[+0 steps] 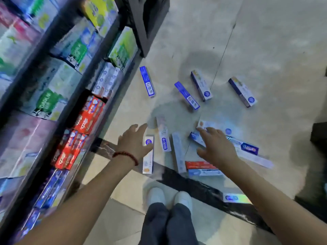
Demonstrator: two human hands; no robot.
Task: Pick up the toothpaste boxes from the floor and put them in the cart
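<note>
Both empty: left hand [135, 141] spread, right hand [215, 144] loosely open, above scattered toothpaste boxes [178, 153]. Likely light, stiff cardboard; best pinched across long sides.

I saw a dark shelving unit [99, 71] along the left, stocked with green, red and blue product cartons [86, 114]. A black floor strip [203, 190] crossed the pale tiled floor [265, 50], beside white shoes [155, 194] and dark trousers [169, 225]

blue and white toothpaste boxes [187, 95], red bead bracelet [126, 155].
</note>
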